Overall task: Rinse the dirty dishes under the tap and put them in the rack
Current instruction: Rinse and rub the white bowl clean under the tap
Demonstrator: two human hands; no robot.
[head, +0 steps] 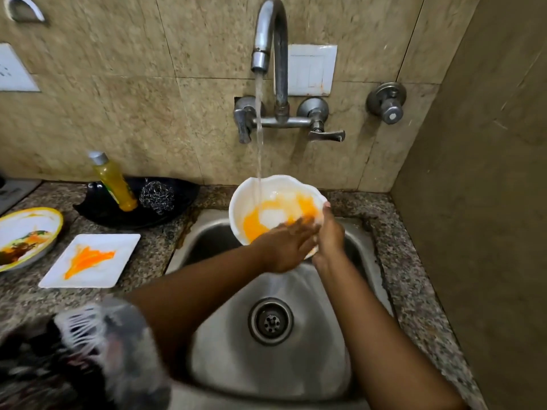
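Bowl (276,202), white and smeared orange, was held tilted over the sink (266,291) under the tap's (270,39) running stream. The right hand (330,232) gripped its right rim, fingers closed on it; the left hand (284,247) lay flat, fingers extended across the inside. On the table at left sat a stained square plate (91,260) and round plate (28,236).

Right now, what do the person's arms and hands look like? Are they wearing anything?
Both forearms are bare, with no gloves. I see no rings, watch or bracelets on the left hand or the right hand. The left arm has a short sleeve near the shoulder, grey and dark with white stripes, too blurry to tell the pattern. No right sleeve shows.
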